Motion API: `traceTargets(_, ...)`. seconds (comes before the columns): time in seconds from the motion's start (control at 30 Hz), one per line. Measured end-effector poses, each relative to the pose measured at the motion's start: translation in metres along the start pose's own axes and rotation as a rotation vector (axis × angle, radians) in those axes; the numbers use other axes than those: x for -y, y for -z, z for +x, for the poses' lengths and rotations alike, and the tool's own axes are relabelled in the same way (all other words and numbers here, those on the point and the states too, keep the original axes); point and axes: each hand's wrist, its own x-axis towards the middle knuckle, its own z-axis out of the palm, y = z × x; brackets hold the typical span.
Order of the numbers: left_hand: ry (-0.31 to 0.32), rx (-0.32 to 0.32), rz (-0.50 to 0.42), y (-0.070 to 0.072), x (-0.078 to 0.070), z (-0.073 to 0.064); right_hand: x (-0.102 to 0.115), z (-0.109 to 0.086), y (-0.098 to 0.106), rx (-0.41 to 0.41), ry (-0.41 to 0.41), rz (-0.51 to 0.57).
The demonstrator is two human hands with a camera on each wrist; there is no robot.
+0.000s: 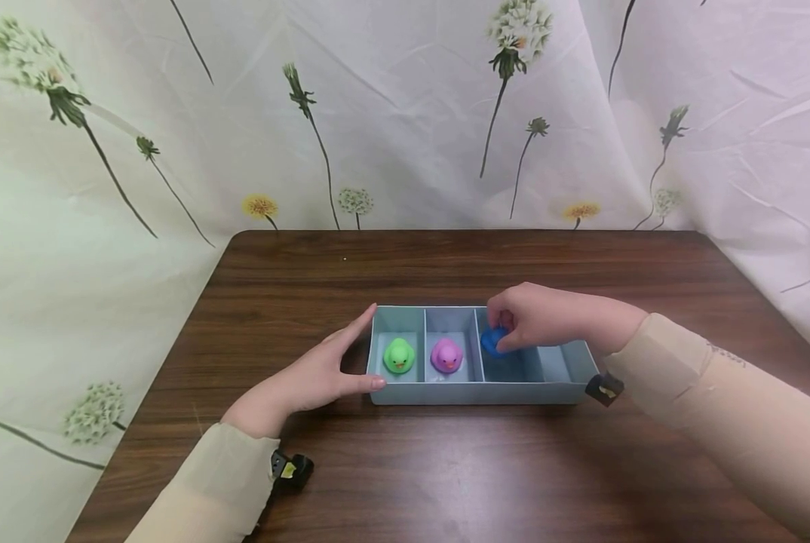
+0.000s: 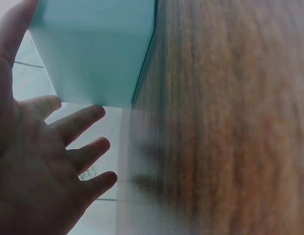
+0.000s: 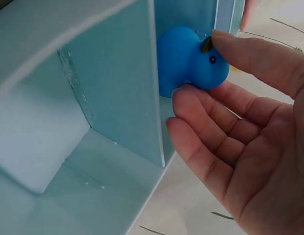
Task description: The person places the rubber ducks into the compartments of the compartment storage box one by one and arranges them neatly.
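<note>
A pale blue divided box (image 1: 473, 394) lies lengthwise on the table. My right hand (image 1: 547, 317) pinches a blue rubber duck (image 1: 492, 342) between thumb and fingers over the third compartment from the left. In the right wrist view the blue duck (image 3: 184, 61) is tilted beside a divider, its head toward the thumb. At the box's left end my left hand (image 1: 317, 373) spreads thumb and fingers to the near and far corners, with nothing gripped. A green rubber duck (image 1: 399, 356) sits in the leftmost compartment, and a purple rubber duck (image 1: 447, 356) sits in the one beside it.
The dark wooden table (image 1: 405, 467) extends around the box on all sides. Behind it hangs a pale cloth (image 1: 405, 113) printed with dandelions. The rightmost compartment (image 1: 568, 362) lies partly under my right wrist.
</note>
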Motion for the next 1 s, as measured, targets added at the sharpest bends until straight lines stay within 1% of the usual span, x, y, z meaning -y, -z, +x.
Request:
traceTargets(0.23,-0.012,-0.002,-0.009,0.000,0.000,0.000,0.001,0.001,-0.003,0.019,-0.023,0.001)
traceTargets(0.7,-0.016,-0.005,-0.001,0.000,0.001,0.000,-0.002,0.006,-0.011,0.034,-0.021,-0.029)
traceTargets(1.0,-0.015,-0.008,-0.007,0.000,0.001,0.001,0.004,0.009,-0.017,0.045,-0.045,-0.062)
